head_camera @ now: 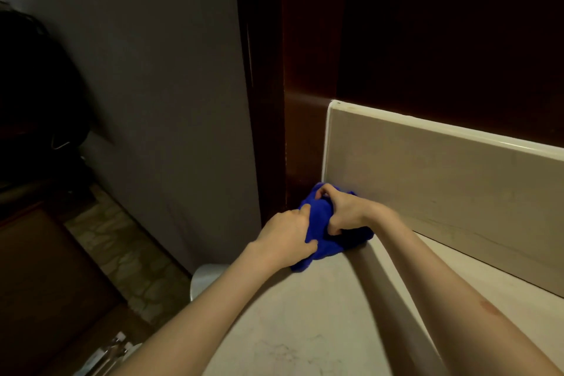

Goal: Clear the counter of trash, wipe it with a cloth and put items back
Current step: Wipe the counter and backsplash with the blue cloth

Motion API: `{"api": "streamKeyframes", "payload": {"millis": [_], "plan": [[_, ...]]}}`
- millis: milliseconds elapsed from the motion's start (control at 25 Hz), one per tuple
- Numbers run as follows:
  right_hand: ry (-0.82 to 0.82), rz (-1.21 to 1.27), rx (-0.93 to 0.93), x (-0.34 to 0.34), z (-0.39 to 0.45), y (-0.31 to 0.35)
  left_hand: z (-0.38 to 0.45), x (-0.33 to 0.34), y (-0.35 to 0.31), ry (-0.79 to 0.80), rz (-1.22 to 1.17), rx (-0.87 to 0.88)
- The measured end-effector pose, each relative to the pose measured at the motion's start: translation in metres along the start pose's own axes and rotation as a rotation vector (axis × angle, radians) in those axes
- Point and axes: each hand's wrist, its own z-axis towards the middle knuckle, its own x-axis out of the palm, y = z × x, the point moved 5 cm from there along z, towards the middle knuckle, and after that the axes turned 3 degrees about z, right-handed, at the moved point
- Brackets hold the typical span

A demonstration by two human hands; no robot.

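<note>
Both hands grip the bunched blue cloth (320, 232) at the counter (305, 330) corner: left hand (288, 236) pinching, right hand (341, 210) clutching.

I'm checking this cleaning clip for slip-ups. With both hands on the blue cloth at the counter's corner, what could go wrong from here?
1. The blue cloth is bunched, with the left hand and right hand gripping it at the counter edge; part could slide off toward the floor.
2. Bunched like this, it may skip the seam under the backsplash.
3. The dim light may hide leftover grime.
</note>
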Motion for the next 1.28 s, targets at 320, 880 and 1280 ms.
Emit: {"api": "streamKeyframes", "payload": {"millis": [320, 880, 1280], "plan": [[0.123, -0.086, -0.055, 0.005, -0.004, 0.012, -0.025, 0.004, 0.013, -0.101, -0.042, -0.131], [0.316, -0.152, -0.294, 0.077, -0.046, 0.06, -0.159, 0.007, 0.027, -0.225, -0.335, -0.359], [0.399, -0.254, -0.487, 0.124, -0.088, 0.093, -0.241, 0.014, 0.027, -0.262, -0.407, -0.512]]}}
